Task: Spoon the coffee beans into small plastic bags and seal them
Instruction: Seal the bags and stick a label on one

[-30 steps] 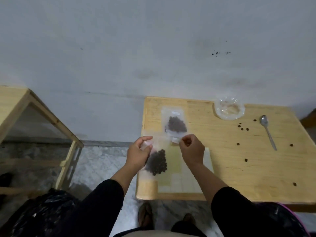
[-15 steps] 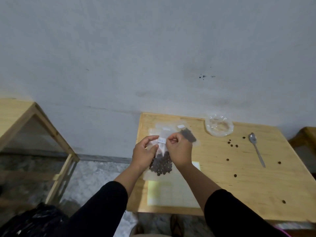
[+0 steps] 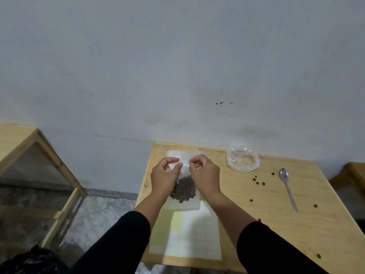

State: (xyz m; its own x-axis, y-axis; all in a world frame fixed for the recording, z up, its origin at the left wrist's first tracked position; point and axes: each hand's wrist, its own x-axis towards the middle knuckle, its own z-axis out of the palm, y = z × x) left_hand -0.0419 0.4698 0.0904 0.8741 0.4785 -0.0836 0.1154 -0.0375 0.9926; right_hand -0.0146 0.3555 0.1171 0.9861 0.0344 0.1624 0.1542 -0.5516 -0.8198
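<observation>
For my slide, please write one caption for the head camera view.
Both hands, left and right, pinch the top of a small plastic bag of coffee beans above the wooden table.

left hand (image 3: 165, 177) — fingers pinched | right hand (image 3: 205, 175) — fingers pinched, fingertips nearly meeting

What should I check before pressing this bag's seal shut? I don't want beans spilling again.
1. Both hands on the bag top: ok. The left hand and right hand pinch the top strip of the small bag.
2. Beans clear of the seal: ok. The coffee beans sit low in the bag, below the fingers.
3. Seal strip lined up along its length: cannot tell, fingers cover most of it.
4. Bag supported: cannot tell whether its bottom rests on the table or hangs just above.
5. Loose beans collected: not ok, several lie scattered near the spoon.
</observation>
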